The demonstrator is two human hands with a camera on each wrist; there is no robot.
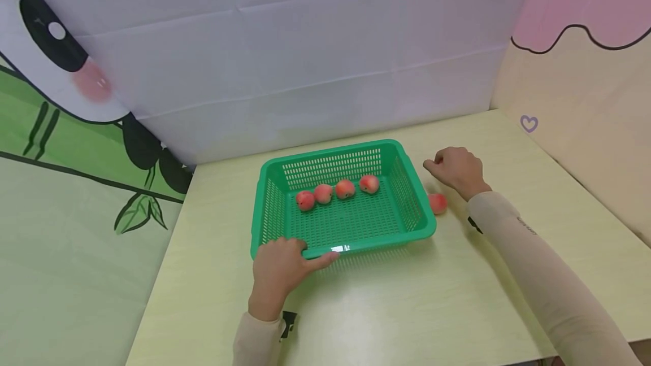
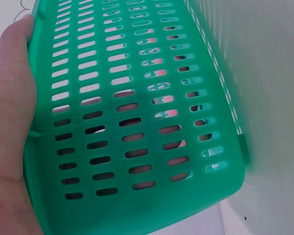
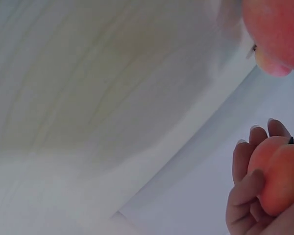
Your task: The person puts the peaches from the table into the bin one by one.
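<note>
A green plastic basket (image 1: 346,245) with slotted walls stands on the table, and several red-orange peaches (image 1: 344,188) sit in a row on its floor. My left hand (image 1: 281,269) grips the near rim toward the left corner; in the left wrist view its thumb side (image 2: 12,112) lies along the rim. To the right of the basket, my right hand (image 1: 456,169) holds a peach (image 3: 280,174) in curled fingers, which the back of the hand hides in the head view. Another peach (image 1: 437,203) lies on the table between the basket and my right forearm.
The pale wooden table (image 1: 203,275) carries the basket. A whitish cloth backdrop (image 1: 315,44) rises behind its far edge, with a cartoon-printed cloth at the left and a peach-coloured cloth (image 1: 590,123) along the right.
</note>
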